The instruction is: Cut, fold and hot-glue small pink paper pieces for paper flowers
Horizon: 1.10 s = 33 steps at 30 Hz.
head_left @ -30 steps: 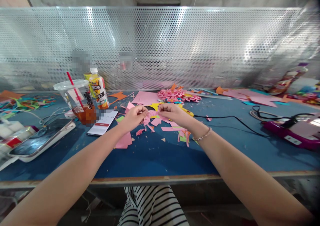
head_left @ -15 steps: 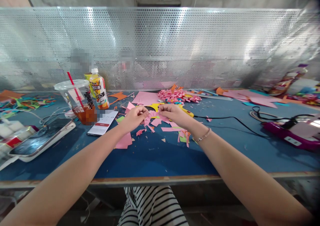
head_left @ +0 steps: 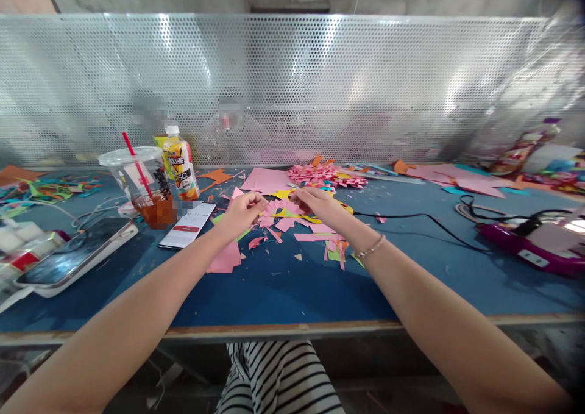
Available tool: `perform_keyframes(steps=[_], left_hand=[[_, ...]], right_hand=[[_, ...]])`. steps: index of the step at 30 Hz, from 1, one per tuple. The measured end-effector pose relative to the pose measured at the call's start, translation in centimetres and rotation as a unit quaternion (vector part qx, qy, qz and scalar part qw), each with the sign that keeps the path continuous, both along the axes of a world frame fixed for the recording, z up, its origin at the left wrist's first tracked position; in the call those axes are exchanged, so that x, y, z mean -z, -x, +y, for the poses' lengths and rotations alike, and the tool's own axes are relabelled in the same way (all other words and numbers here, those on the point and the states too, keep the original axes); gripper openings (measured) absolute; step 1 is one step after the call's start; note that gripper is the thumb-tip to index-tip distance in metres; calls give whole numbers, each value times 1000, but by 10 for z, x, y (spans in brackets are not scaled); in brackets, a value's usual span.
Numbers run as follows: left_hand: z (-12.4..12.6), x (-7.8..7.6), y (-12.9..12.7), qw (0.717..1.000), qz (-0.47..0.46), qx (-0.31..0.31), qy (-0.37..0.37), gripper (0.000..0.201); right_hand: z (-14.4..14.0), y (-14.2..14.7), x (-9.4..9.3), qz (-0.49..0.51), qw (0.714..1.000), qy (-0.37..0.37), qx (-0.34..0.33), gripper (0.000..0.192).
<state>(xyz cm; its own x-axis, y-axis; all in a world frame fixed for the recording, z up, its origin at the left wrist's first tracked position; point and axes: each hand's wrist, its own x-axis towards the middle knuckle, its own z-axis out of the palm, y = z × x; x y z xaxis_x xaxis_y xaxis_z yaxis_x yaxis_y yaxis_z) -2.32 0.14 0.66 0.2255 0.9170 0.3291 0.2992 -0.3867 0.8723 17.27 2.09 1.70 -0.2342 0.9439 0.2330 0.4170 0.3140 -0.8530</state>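
A fringed strip of pink paper (head_left: 278,205) bows upward between my two hands, with cuts along its edge. My left hand (head_left: 245,211) pinches its left end between thumb and fingertips. At the other end, my right hand (head_left: 315,202) has its fingers closed on the strip, though the fingertips are partly hidden. Loose pink paper scraps (head_left: 286,224) lie just below the hands. Behind the strip, something flat and yellow (head_left: 284,193) shows in part. A pile of pink fringed paper pieces (head_left: 313,175) sits beyond my right hand.
Left of my hands are a phone (head_left: 188,226), a plastic cup with a red straw (head_left: 153,210) and a juice bottle (head_left: 181,167). A larger phone (head_left: 77,255) lies farther left. A black cable (head_left: 425,215) crosses toward a purple power strip (head_left: 530,252). A perforated metal screen (head_left: 292,85) stands behind.
My hands have moved slightly apart, the left one shifting left. More of the pink strip now shows between them, curved in an arch.
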Motion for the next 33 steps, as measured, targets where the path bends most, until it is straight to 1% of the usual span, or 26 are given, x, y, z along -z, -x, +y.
perform_keyframes(steps=[2, 4, 6, 9, 12, 15, 18, 20, 22, 27, 30, 33], left_hand=[[0, -1, 0, 1000, 4, -11, 0, 16], [1, -1, 1, 1000, 4, -16, 0, 16], [3, 1, 2, 1000, -2, -13, 6, 16], [7, 6, 4, 999, -20, 7, 25, 19], [12, 10, 5, 998, -31, 32, 49, 18], [13, 11, 5, 995, -33, 59, 70, 13], [11, 10, 5, 994, -14, 73, 82, 14], [11, 10, 5, 994, 2, 72, 83, 14], [12, 12, 6, 994, 12, 71, 78, 14], [17, 17, 8, 996, 44, 66, 30, 15], [16, 16, 7, 997, 64, 45, -6, 16], [14, 15, 6, 996, 77, 35, -24, 17]], right_hand=[[3, -2, 1, -47, 999, -13, 13, 26], [5, -3, 2, -124, 990, -57, 18, 27], [4, -3, 2, -193, 975, -104, 31, 30], [3, -3, 3, -224, 964, -134, 44, 28], [4, -3, 5, -201, 971, -127, 30, 21], [8, -4, 7, -131, 986, -101, 6, 15], [9, -3, 8, -24, 999, -13, -28, 15], [6, -2, 7, 40, 997, 56, -46, 20], [2, 0, 4, 66, 992, 88, -59, 24], [-7, 2, 0, 43, 991, 72, -100, 22], [-6, 2, 2, 32, 993, 60, -99, 24], [-3, 0, 3, 15, 995, 38, -95, 25]])
